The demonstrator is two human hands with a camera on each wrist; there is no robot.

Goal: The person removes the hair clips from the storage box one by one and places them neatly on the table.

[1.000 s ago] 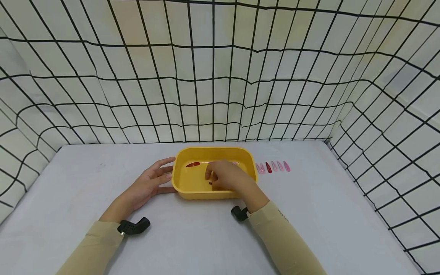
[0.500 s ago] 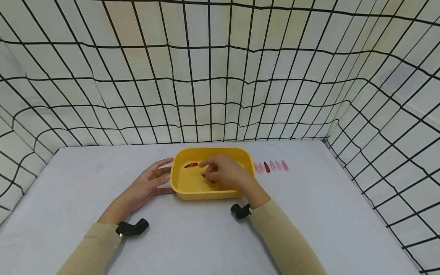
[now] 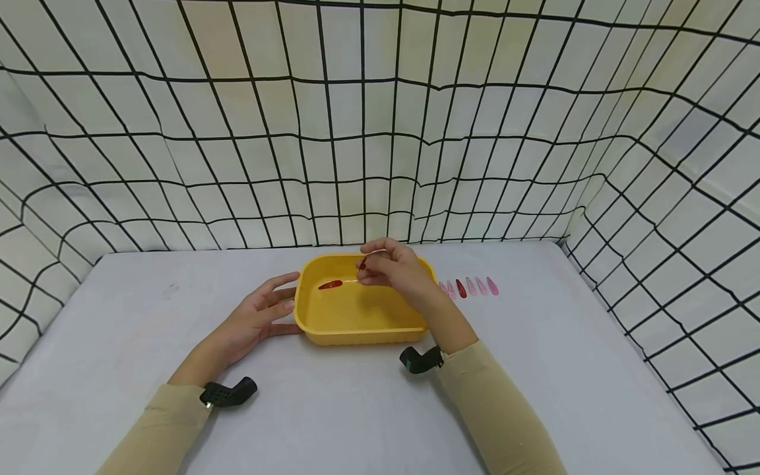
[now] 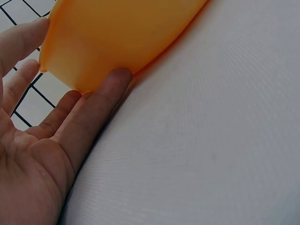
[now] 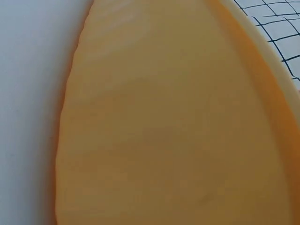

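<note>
My right hand (image 3: 394, 269) is raised over the back of a yellow tray (image 3: 362, 336) and pinches a dark red hair clip (image 3: 363, 264) between thumb and fingers. Another red hair clip (image 3: 330, 285) lies inside the tray at the left. A thin pale item by the right fingers is mostly hidden. With fingers spread and fairly straight, my left hand (image 3: 252, 323) touches the tray's left side; the left wrist view has its fingertips against the outer wall (image 4: 108, 42). In the right wrist view only the tray's wall (image 5: 164, 117) shows, without the hand.
Right of the tray, several pink hair clips (image 3: 493, 285) and one red clip (image 3: 461, 288) lie in a row on the white table (image 3: 320, 409). Black netting (image 3: 380, 138) over white cloth encloses the back and sides.
My right hand has lifted from the tray's floor toward its back rim, carrying a dark red hair clip. The left hand stays at the tray's left side.
</note>
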